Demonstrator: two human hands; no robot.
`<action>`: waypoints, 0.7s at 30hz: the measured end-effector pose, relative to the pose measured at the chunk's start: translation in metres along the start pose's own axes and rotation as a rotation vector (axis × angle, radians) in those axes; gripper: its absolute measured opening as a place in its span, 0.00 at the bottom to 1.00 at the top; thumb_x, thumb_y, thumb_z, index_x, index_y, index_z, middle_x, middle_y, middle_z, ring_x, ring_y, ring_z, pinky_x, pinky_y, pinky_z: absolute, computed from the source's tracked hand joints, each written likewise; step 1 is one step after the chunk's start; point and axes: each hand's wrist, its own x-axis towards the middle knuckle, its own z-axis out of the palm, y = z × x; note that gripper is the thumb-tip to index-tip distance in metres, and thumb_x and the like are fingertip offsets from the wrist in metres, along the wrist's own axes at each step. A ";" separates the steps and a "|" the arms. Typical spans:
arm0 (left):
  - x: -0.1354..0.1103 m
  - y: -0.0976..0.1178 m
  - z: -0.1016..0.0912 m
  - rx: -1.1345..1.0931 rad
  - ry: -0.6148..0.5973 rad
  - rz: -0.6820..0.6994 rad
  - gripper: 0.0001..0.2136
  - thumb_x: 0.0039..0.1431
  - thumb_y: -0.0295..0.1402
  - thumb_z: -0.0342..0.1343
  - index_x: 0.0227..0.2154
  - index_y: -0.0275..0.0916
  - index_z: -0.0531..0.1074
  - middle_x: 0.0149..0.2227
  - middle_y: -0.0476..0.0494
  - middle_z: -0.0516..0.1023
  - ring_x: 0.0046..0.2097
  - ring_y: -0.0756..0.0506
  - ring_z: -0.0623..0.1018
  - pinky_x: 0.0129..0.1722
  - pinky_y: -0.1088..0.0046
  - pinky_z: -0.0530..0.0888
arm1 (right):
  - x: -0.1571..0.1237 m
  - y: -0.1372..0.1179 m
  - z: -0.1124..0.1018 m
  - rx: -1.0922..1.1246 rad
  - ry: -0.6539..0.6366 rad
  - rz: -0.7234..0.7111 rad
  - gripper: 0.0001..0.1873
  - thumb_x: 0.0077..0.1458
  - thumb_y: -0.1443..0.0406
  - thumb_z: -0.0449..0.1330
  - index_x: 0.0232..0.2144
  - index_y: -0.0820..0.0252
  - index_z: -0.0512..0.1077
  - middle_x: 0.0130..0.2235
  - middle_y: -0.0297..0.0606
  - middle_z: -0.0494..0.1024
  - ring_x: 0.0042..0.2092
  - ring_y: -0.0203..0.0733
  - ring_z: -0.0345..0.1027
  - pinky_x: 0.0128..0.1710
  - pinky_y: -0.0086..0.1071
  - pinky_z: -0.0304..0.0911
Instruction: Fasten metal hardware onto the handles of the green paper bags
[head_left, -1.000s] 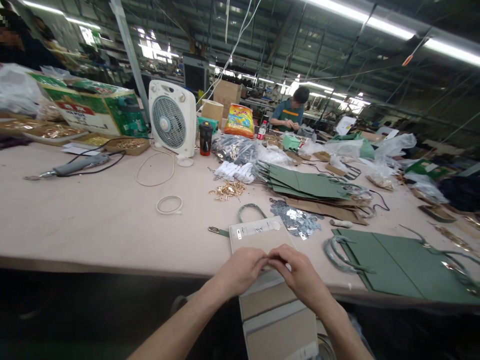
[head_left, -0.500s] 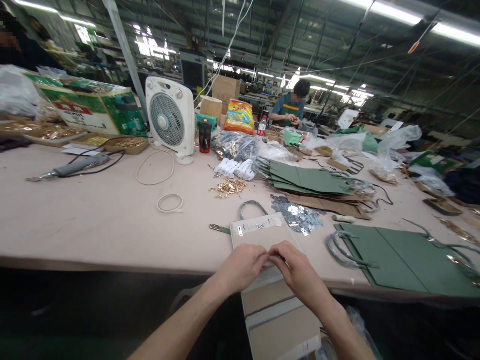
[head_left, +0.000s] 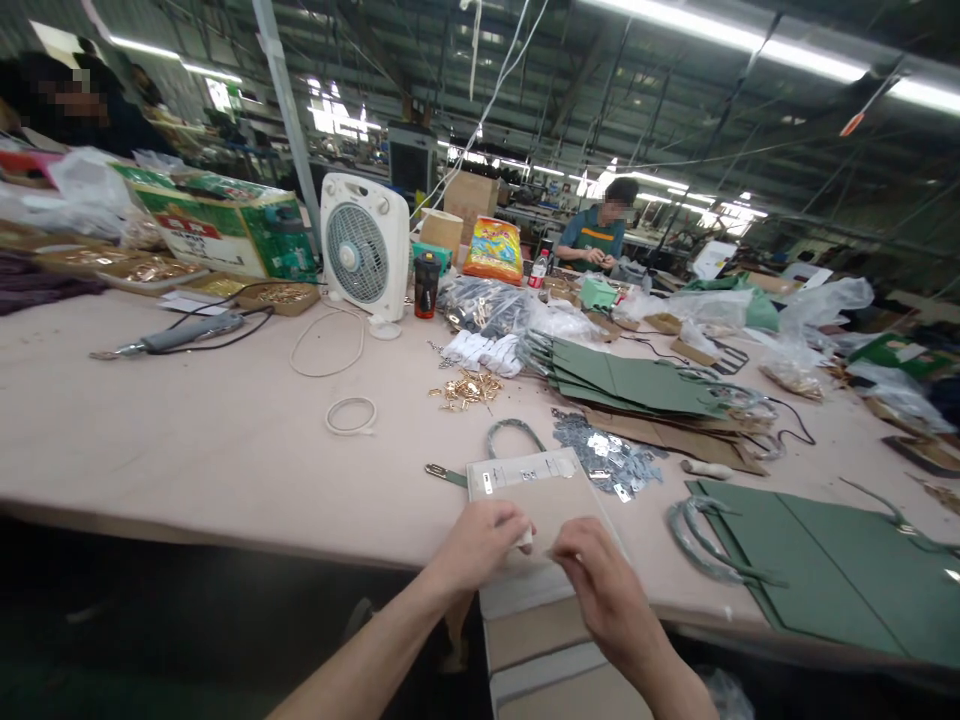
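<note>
A bag panel point(head_left: 551, 495) lies beige side up at the table's front edge, its lower sections hanging down over the edge. From its top comes a plastic-wrapped green handle point(head_left: 517, 425), and to its left a green strap with a metal buckle end point(head_left: 444, 474). My left hand point(head_left: 484, 540) is over the panel, fingers closed on a small white piece point(head_left: 526, 538). A short gap to the right, my right hand point(head_left: 596, 570) is pinched shut above the panel; what its fingertips hold is too small to make out.
Behind the panel lie small silver plates point(head_left: 611, 455) and gold fittings point(head_left: 466, 390). Green bag panels point(head_left: 637, 375) are stacked behind; another green piece point(head_left: 817, 560) lies right. A white tape ring point(head_left: 351, 415), a soldering-iron-like tool point(head_left: 180, 333) and a fan point(head_left: 364, 250) stand left.
My hands, which met at the fingertips before, have drawn apart. A small white piece now shows in my left fingers. The camera view has shifted slightly.
</note>
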 end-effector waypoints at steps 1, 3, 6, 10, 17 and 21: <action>0.001 -0.004 0.000 0.013 -0.008 0.008 0.15 0.64 0.36 0.50 0.36 0.36 0.81 0.32 0.47 0.83 0.34 0.47 0.77 0.37 0.73 0.70 | 0.005 0.004 -0.008 -0.002 0.053 0.028 0.07 0.70 0.65 0.51 0.39 0.51 0.68 0.39 0.40 0.72 0.43 0.46 0.68 0.44 0.38 0.67; 0.002 -0.012 0.002 0.071 -0.026 0.050 0.14 0.65 0.35 0.51 0.35 0.36 0.81 0.34 0.46 0.84 0.36 0.46 0.78 0.38 0.74 0.70 | 0.023 0.016 -0.022 -0.013 0.133 0.087 0.05 0.68 0.61 0.55 0.38 0.52 0.70 0.42 0.41 0.72 0.47 0.48 0.68 0.46 0.39 0.67; 0.001 -0.020 0.008 0.219 -0.036 0.113 0.13 0.66 0.34 0.51 0.34 0.38 0.81 0.35 0.46 0.84 0.38 0.46 0.79 0.41 0.74 0.71 | 0.059 0.034 -0.030 0.019 0.042 0.123 0.09 0.67 0.57 0.57 0.38 0.53 0.74 0.49 0.44 0.71 0.55 0.49 0.67 0.52 0.40 0.66; -0.002 -0.024 0.012 0.342 -0.035 0.160 0.13 0.69 0.33 0.49 0.37 0.41 0.80 0.36 0.47 0.84 0.39 0.46 0.80 0.42 0.74 0.71 | 0.098 0.056 -0.017 0.041 -0.182 0.114 0.11 0.66 0.57 0.57 0.36 0.55 0.76 0.52 0.43 0.72 0.57 0.48 0.67 0.61 0.46 0.60; -0.005 -0.021 0.007 0.352 -0.048 0.207 0.14 0.70 0.34 0.48 0.37 0.41 0.80 0.37 0.47 0.84 0.38 0.46 0.80 0.42 0.74 0.71 | 0.124 0.076 -0.001 -0.013 -0.388 0.112 0.09 0.65 0.63 0.57 0.35 0.57 0.77 0.52 0.44 0.73 0.55 0.48 0.69 0.60 0.45 0.60; -0.005 -0.020 0.006 0.341 -0.043 0.210 0.14 0.71 0.34 0.48 0.37 0.41 0.80 0.38 0.47 0.84 0.39 0.46 0.80 0.42 0.74 0.72 | 0.131 0.076 0.000 -0.037 -0.453 0.097 0.09 0.64 0.66 0.56 0.33 0.57 0.76 0.50 0.44 0.74 0.55 0.47 0.69 0.60 0.44 0.60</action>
